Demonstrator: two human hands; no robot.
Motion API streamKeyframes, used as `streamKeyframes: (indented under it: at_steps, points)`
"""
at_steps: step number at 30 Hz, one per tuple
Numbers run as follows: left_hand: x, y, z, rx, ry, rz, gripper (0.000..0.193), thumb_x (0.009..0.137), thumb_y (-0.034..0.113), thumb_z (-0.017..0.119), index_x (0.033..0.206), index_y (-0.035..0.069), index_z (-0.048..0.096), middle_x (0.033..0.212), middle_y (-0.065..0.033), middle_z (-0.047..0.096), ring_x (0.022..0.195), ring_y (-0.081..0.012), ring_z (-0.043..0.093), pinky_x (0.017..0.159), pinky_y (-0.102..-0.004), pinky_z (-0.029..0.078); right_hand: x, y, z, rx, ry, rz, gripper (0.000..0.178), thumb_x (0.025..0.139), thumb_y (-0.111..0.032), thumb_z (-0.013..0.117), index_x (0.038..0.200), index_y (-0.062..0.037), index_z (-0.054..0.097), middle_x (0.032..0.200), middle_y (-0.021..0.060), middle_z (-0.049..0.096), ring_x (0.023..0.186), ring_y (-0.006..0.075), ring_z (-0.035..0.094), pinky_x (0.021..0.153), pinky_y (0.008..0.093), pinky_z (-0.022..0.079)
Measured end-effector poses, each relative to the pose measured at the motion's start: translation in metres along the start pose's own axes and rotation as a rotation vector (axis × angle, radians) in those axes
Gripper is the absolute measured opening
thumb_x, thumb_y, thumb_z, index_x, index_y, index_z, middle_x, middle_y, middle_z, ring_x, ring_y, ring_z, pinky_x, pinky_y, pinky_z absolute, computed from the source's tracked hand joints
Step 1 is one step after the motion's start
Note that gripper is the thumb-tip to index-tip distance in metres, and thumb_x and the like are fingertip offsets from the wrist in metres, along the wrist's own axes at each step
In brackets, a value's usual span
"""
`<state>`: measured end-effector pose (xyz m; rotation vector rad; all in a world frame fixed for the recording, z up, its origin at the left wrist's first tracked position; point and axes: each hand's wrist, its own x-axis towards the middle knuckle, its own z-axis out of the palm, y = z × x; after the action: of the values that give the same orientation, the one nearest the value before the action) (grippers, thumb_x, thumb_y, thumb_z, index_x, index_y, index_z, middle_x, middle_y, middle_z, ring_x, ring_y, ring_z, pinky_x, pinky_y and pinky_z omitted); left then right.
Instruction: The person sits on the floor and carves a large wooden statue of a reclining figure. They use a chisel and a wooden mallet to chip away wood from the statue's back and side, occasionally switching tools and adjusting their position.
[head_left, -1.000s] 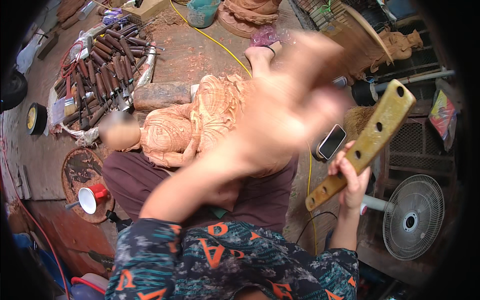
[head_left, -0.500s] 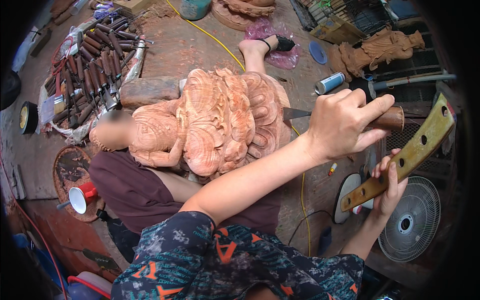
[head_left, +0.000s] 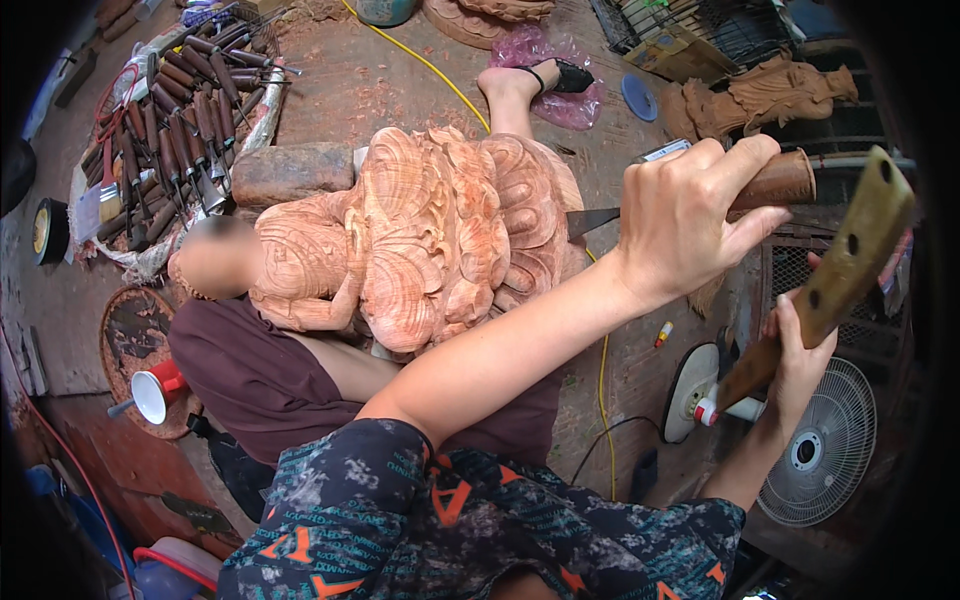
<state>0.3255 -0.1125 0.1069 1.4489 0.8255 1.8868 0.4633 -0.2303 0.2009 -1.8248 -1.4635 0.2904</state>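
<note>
Wooden figure [head_left: 430, 240]: lying to the left of your left hand, its petalled base nearest that hand, its head end farthest off, beside your bent leg [head_left: 240, 370].
Left hand [head_left: 690, 215]: wrapped around the brown handle of a chisel [head_left: 788, 180], your left forearm [head_left: 530, 315] crossing in front of you.
Chisel blade [head_left: 597, 219]: pointing left out of your fist, its tip at the figure's base; whether it cuts in, you cannot tell.
Right hand [head_left: 795, 355]: gripping a flat, yellowish bar [head_left: 850, 245] with dark holes, raised near the handle's end but apart from it.
Fan [head_left: 815, 450]: just below your right hand.
Tool pile [head_left: 190, 130]: well left of both hands, past the figure.
Yellow cable [head_left: 603, 400]: passing under your left forearm.
Second carving [head_left: 765, 95]: beyond your left hand.
</note>
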Motion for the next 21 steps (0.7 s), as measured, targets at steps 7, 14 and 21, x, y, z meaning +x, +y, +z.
streamKeyframes:
  at_steps: [7, 14, 21]
  points:
    - [-0.004, 0.001, -0.005, -0.101, 0.035, 0.028, 0.045, 0.067, 0.028, 0.079, 0.108, 0.013, 0.065, 0.078, -0.0074, 0.065, 0.065, -0.0260, 0.065, 0.055, -0.0343, 0.050, 0.004, -0.004, -0.004, -0.208, 0.042, -0.100, 0.045, 0.083, 0.004, 0.063, 0.126, -0.0003, 0.049, 0.087, -0.0006, 0.053, 0.076, 0.0061, 0.049, 0.072, 0.0200, 0.042]
    - [-0.007, 0.001, -0.003, -0.036, 0.032, 0.039, 0.045, 0.068, 0.034, 0.077, 0.108, 0.016, 0.065, 0.072, -0.0063, 0.062, 0.061, -0.0252, 0.063, 0.052, -0.0346, 0.048, 0.009, 0.001, -0.010, -0.039, 0.135, -0.130, 0.049, 0.084, 0.004, 0.060, 0.130, -0.0013, 0.045, 0.080, 0.0012, 0.052, 0.068, 0.0061, 0.049, 0.065, 0.0210, 0.041]
    - [-0.011, -0.002, 0.001, 0.000, 0.011, 0.046, 0.045, 0.068, 0.036, 0.077, 0.107, 0.016, 0.065, 0.070, -0.0061, 0.062, 0.060, -0.0245, 0.062, 0.051, -0.0342, 0.048, 0.009, 0.017, -0.012, 0.059, 0.095, -0.122, 0.048, 0.084, 0.006, 0.061, 0.129, -0.0020, 0.047, 0.083, -0.0014, 0.052, 0.069, 0.0047, 0.046, 0.065, 0.0189, 0.039]
